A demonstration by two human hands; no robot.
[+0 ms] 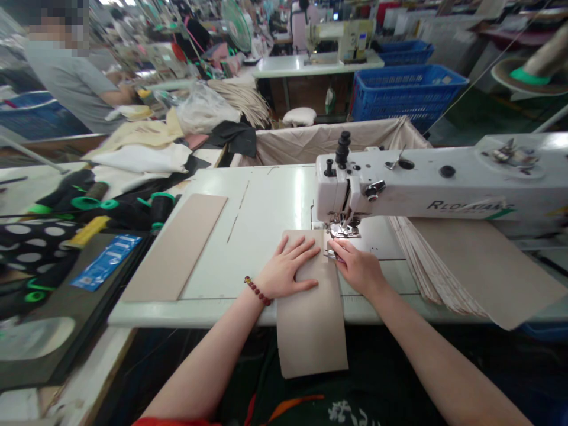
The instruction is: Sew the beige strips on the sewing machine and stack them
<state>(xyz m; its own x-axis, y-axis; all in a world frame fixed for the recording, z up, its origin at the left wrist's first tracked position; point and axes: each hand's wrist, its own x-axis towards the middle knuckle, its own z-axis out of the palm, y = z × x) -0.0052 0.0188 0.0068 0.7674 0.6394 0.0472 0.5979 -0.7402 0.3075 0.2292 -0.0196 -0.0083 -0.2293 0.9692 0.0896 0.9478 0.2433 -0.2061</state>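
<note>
A beige fabric panel (310,331) lies lengthwise on the sewing table, its near end hanging past the front edge. Its far end reaches the presser foot (345,232) of a white sewing machine (444,183). My left hand (288,269) rests flat on the panel with fingers spread. At the panel's right edge, just before the presser foot, my right hand (355,266) is closed around small metal thread snips (331,254), whose tips point left over the panel. Most of the snips is hidden in my fingers.
Another beige panel (177,248) lies on the table's left. Stacked beige pieces (479,266) sit under the machine arm at right. Black thread spools (162,210) and a blue packet (106,262) are farther left. A cloth-lined bin (288,145) stands behind; a person (75,77) works at back left.
</note>
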